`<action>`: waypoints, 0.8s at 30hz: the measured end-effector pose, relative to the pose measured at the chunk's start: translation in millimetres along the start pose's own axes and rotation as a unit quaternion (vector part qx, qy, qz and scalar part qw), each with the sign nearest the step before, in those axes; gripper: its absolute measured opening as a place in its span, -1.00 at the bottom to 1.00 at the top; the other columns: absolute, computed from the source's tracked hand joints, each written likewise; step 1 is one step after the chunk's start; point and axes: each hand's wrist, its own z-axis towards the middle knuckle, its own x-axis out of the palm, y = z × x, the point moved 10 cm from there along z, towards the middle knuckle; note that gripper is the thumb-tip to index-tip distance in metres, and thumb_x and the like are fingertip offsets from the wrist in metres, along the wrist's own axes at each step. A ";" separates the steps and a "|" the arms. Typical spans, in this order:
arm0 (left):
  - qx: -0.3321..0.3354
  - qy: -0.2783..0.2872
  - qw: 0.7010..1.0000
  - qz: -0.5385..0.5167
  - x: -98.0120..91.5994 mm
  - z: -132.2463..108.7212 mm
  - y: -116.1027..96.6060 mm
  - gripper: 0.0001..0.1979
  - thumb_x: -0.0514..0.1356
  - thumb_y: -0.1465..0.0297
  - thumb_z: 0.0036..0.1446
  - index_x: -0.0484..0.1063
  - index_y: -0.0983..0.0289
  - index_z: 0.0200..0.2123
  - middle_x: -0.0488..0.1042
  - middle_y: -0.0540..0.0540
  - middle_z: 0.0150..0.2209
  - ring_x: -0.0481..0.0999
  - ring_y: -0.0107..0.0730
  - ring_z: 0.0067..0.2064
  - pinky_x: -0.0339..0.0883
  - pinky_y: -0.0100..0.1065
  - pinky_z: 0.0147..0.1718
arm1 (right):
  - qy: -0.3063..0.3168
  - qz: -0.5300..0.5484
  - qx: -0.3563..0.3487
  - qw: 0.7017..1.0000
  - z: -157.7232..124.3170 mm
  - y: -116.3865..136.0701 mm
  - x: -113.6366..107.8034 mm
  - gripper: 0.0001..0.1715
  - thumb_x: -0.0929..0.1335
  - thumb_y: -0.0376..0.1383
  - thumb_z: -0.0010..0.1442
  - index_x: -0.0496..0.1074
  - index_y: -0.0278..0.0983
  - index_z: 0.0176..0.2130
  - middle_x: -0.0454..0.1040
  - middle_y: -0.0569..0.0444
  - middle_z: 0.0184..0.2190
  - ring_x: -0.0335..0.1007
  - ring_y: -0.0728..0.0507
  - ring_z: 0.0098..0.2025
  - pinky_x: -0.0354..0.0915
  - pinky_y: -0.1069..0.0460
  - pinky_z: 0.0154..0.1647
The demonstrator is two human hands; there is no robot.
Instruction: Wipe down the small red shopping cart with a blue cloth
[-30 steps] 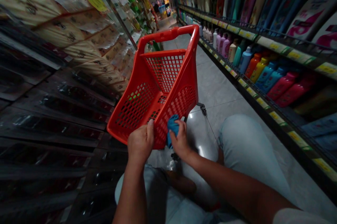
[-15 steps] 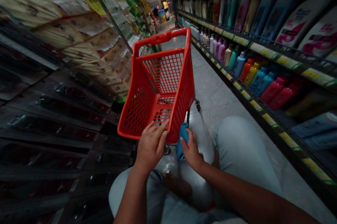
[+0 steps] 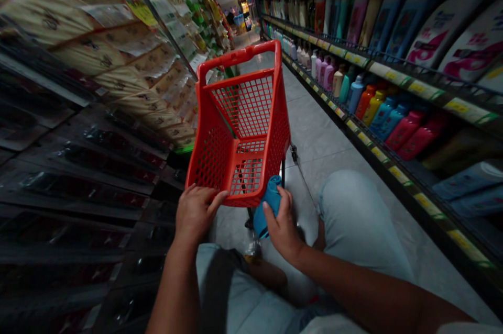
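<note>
The right hand [image 3: 281,224] has its fingers wrapped around a blue cloth [image 3: 267,206], pressing it against the near right corner of the red shopping cart basket [image 3: 243,130]. The left hand [image 3: 194,211] grips the basket's near left rim. Bottle shelves [image 3: 373,98] line the right.
</note>
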 end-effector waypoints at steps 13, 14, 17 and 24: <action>-0.058 -0.067 0.995 0.051 14.4 -3.7 -43.1 -0.48 -0.08 0.09 0.41 0.45 0.23 -0.45 0.54 0.14 -0.42 0.45 -0.14 -0.27 0.15 -0.10 -0.10 | -0.086 -0.034 0.054 0.994 7.0 -12.3 -17.9 -0.37 0.18 -0.11 0.40 0.05 -0.31 0.33 0.21 -0.30 0.23 0.17 -0.31 0.30 0.18 -0.31 0.30; -0.061 -0.076 0.994 0.049 14.7 -2.5 -51.9 -0.48 -0.09 0.10 0.42 0.46 0.23 -0.45 0.54 0.16 -0.41 0.45 -0.13 -0.26 0.15 -0.09 -0.11 | -0.086 -0.037 0.041 0.995 10.5 -6.8 -22.3 -0.36 0.18 -0.11 0.41 0.03 -0.30 0.35 0.17 -0.30 0.27 0.14 -0.29 0.33 0.16 -0.29 0.32; -0.047 -0.093 0.994 0.030 13.6 2.6 -78.1 -0.50 -0.08 0.12 0.42 0.50 0.25 -0.38 0.56 0.18 -0.38 0.47 -0.11 -0.25 0.16 -0.09 -0.12 | -0.095 -0.038 0.031 0.994 17.6 -19.1 -34.1 -0.35 0.16 -0.10 0.40 0.01 -0.29 0.36 0.14 -0.28 0.29 0.10 -0.27 0.36 0.11 -0.27 0.35; 0.051 -0.100 0.993 -0.022 4.1 13.0 -84.1 -0.66 0.00 0.17 0.41 0.52 0.19 -0.19 0.63 0.12 -0.18 0.50 -0.11 0.02 0.09 0.07 0.24 | -0.136 -0.025 0.085 0.987 41.8 -45.7 -55.7 -0.25 0.21 -0.06 0.33 0.05 -0.40 0.34 0.15 -0.39 0.26 0.10 -0.38 0.35 0.08 -0.36 0.34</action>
